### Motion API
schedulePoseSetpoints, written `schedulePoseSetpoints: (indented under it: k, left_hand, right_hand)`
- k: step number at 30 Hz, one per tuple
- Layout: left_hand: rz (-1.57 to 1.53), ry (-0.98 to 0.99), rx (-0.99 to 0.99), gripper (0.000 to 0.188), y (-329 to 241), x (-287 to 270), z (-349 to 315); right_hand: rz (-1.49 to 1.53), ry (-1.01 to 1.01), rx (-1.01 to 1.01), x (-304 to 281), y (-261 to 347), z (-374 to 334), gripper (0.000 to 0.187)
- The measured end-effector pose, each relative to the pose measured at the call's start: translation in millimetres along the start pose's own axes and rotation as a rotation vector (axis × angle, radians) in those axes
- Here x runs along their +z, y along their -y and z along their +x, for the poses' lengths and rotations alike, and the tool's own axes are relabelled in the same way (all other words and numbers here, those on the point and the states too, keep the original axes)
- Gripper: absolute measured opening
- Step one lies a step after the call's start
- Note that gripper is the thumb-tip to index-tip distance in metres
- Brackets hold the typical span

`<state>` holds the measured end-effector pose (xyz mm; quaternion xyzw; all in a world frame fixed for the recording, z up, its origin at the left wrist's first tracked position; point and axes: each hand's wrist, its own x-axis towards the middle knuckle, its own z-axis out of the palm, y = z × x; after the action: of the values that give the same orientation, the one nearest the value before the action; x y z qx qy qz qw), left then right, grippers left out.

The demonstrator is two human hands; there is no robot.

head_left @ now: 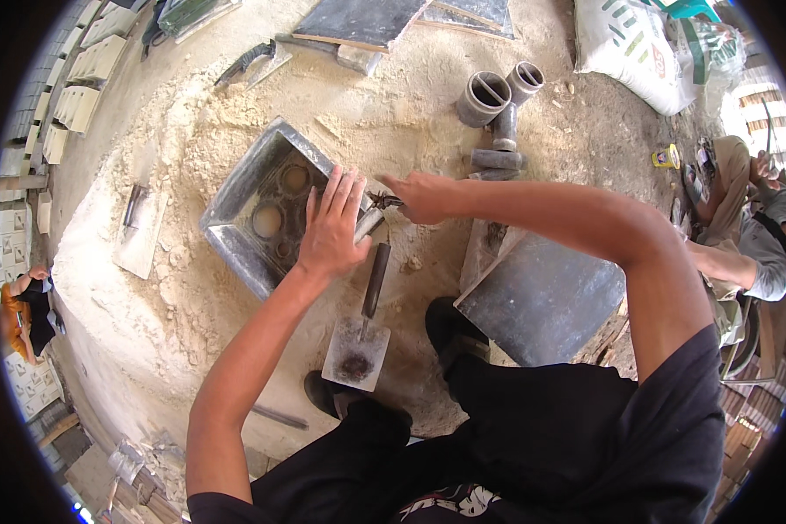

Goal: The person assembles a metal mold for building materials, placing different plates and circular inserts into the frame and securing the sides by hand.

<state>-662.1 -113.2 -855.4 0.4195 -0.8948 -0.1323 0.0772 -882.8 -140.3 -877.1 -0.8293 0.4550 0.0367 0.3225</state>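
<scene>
The left hand (pixel 330 225) lies spread across the right rim of the grey box (pixel 233 258); just beside that rim, the right hand (pixel 421 197) grips a dark wiry piece (pixel 386 200).

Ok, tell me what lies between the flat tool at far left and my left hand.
In the head view, pale sand lies beside the flat tool, then the open grey box stretches across to your left hand.

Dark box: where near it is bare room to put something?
Bare: sandy ground between the dark box and grey pipes; the dark board right of the trowel. Crowded: the box's right rim, around left hand and right hand.
</scene>
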Motion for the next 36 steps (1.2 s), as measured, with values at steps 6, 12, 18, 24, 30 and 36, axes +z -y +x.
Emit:
schedulePoseSetpoints:
  k: [6, 12, 18, 24, 30, 36]
  left_hand:
    - [-0.050, -0.040, 0.069, 0.076, -2.3, -1.7, 5.2]
    - [-0.064, -0.068, 0.096, 0.073, -2.4, -0.7, 5.3]
    - [-0.102, -0.077, 0.074, 0.070, 1.1, -2.1, 3.9]
    - [-0.108, -0.082, 0.064, 0.070, -0.3, -1.4, 3.8]
    - [-0.110, -0.082, 0.057, 0.071, 1.3, -0.5, 2.0]
    - [-0.104, -0.077, 0.063, 0.071, 0.5, 0.1, 2.7]
  right_hand:
    - [0.023, 0.099, -0.119, -8.8, -10.7, -0.4, 0.053]
    - [0.125, -0.020, -0.288, 11.4, -38.4, 15.1, 0.053]
    - [0.242, -0.086, -0.155, 9.0, -28.3, 19.8, 0.043]
    - [0.125, 0.042, -0.181, -8.2, -38.9, 29.9, 0.037]
    - [0.169, -0.064, -0.306, 10.4, -38.0, 23.7, 0.043]
    - [0.142, -0.010, -0.199, 2.5, -31.2, 19.6, 0.046]
